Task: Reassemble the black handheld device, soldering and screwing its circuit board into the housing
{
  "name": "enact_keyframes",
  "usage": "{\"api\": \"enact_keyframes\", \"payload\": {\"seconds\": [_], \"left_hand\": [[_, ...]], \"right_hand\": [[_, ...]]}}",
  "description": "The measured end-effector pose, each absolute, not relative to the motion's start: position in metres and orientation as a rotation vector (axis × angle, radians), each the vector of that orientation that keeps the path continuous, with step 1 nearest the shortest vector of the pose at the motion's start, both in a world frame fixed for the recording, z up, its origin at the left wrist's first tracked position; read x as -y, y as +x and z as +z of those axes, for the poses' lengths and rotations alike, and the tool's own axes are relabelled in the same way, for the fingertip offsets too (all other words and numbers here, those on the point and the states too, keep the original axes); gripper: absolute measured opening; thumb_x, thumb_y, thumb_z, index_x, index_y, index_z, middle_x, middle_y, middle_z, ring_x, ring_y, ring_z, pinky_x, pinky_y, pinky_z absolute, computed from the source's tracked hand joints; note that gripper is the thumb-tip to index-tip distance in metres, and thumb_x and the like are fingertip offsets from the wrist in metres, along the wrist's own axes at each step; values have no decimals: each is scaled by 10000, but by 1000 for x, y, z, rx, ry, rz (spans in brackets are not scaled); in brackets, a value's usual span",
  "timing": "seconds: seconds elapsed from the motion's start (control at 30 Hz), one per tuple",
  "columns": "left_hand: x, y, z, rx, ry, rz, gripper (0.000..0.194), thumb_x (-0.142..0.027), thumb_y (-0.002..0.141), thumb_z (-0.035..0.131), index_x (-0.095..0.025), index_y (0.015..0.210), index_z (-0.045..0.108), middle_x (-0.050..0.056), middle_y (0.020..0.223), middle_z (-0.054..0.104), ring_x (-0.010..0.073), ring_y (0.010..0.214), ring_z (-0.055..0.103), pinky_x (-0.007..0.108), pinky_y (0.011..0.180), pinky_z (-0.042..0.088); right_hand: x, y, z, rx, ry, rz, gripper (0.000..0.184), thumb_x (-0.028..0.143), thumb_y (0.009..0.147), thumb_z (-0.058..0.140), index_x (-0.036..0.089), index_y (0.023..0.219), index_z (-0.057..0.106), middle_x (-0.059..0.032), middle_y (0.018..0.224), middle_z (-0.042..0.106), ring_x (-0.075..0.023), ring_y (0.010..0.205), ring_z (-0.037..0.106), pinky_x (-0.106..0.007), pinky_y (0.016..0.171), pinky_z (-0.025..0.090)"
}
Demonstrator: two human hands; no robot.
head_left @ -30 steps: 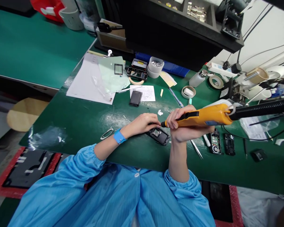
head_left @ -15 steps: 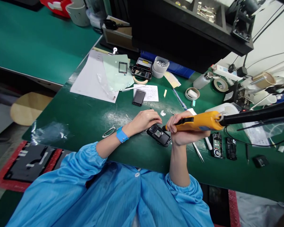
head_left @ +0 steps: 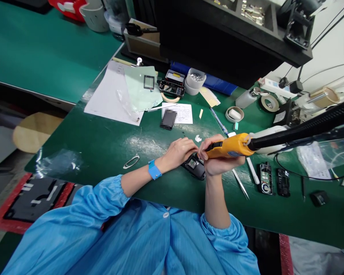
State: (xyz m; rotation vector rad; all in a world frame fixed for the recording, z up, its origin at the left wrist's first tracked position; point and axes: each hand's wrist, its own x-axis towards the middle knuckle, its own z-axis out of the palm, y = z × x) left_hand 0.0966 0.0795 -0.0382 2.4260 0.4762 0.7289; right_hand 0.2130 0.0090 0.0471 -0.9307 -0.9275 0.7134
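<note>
An orange electric screwdriver with a black trigger strip is wrapped in the fingers of my right hand. Its front end points down and left at the black phone, which lies back up on the green bench with its inner compartment exposed. Bent and pressed together, the fingers of my left hand hold the phone's upper left end, close to the screwdriver's front. The tip itself is hidden by my fingers. A blue band circles my left wrist.
Tweezers, a white stick tool and opened phone parts lie to the right. A thick black cable runs from the screwdriver. Ahead are a small dark phone, papers and a cup of screws.
The screwdriver and my right hand have shifted slightly left. My left fingers have moved right, closer to its front end, covering more of the phone. The black cable has swung leftward.
</note>
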Motion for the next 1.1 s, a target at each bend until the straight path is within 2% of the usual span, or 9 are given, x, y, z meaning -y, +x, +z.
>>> {"api": "enact_keyframes", "payload": {"seconds": [0.2,0.37,0.57,0.8,0.9,1.03,1.1], "left_hand": [[-78,96,-36,-495,2476,658,219,-243,1154,548,-193,1041,729,54,931,733,226,900,688,317,775,453],[-78,96,-35,-506,2495,617,202,-225,1153,541,-192,1048,710,57,948,728,232,932,692,318,813,463],[-80,95,-34,-503,2498,571,236,-253,1163,516,-191,1039,707,62,941,720,232,915,694,318,798,469],[-80,95,-34,-506,2468,550,250,-263,1170,488,-195,1029,683,55,934,703,229,918,698,315,821,492],[-80,95,-35,-495,2440,574,234,-260,1160,516,-193,1020,691,55,928,711,228,918,707,310,814,500],[-81,94,-35,-467,2386,633,196,-218,1130,576,-183,1018,733,63,927,740,223,901,725,304,810,530],[-83,94,-35,-453,2354,666,195,-195,1120,591,-182,1024,760,65,934,759,213,895,738,293,802,550]], "right_hand": [[-7,215,42,942,-929,741,792,974,881,326,281,671,647,46,433,364,-133,305,296,-293,317,214],[-9,212,40,940,-911,733,798,963,875,372,253,694,689,24,449,446,-115,310,321,-278,318,221],[-9,210,41,896,-930,789,787,995,817,418,256,607,590,73,385,308,-109,279,240,-276,332,191],[-9,215,39,952,-992,862,801,1041,752,399,272,578,539,72,368,299,-107,280,224,-271,324,190],[-10,214,39,950,-953,855,791,1019,772,413,264,590,564,81,369,288,-98,276,216,-256,310,173],[-11,210,40,914,-930,776,811,991,820,404,239,628,642,41,402,411,-104,277,279,-254,305,186],[-11,209,44,919,-925,748,812,984,825,392,239,632,655,37,402,418,-111,269,289,-259,299,190]]}}
